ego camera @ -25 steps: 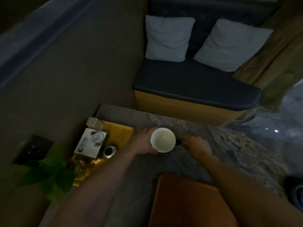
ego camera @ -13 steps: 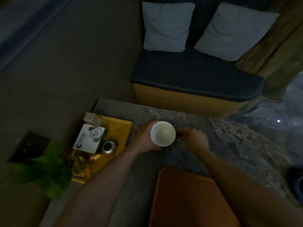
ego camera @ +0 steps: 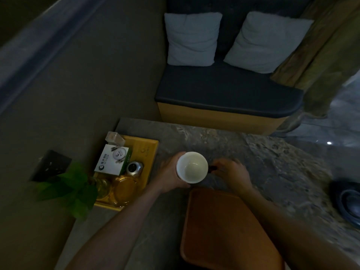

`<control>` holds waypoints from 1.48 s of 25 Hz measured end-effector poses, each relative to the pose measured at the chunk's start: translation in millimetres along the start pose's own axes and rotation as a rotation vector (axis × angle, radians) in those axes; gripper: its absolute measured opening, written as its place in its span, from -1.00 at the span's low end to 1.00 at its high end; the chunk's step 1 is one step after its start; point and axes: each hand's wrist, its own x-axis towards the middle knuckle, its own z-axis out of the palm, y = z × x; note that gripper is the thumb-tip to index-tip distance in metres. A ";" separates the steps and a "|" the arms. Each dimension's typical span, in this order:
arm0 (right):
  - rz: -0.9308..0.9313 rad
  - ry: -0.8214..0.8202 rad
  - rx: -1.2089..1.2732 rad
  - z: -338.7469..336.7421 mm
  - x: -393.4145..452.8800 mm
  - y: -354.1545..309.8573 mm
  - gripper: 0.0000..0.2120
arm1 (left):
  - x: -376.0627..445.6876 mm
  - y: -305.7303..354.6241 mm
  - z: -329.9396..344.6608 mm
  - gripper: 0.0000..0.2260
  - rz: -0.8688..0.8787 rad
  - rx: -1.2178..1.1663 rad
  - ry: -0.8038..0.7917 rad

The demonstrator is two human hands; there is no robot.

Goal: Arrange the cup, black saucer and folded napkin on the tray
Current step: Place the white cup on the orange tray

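Observation:
My left hand (ego camera: 171, 175) is wrapped around a white cup (ego camera: 192, 167), open side up and empty, just beyond the far edge of the brown tray (ego camera: 224, 230). My right hand (ego camera: 230, 173) is to the right of the cup, its fingertips pinching the dark edge of the black saucer (ego camera: 212, 168). The cup and my fingers hide most of the saucer. The tray lies bare on the stone table in front of me. No folded napkin is in view.
A yellow tray (ego camera: 150, 151) at the left holds a white box, a small metal tin and glass jars. A green plant (ego camera: 68, 190) stands at the table's left corner. Beyond the table (ego camera: 272, 162) is a bench (ego camera: 224, 94) with two pillows. A dark round object (ego camera: 348, 201) is at the right.
Both hands and the cup stay in almost the same spot by the tray's far edge. Only the camera view has shifted slightly.

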 end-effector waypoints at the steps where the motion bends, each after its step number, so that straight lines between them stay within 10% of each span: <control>1: 0.007 0.017 0.005 -0.5 -9.9 -2.3 -0.86 | -5.9 1.2 1.2 -0.02 0.012 0.003 -0.008; 37: 0.343 0.161 0.250 78.4 -141.7 -10.0 -0.84 | -49.9 -10.3 49.9 -0.18 -0.143 -0.112 -0.263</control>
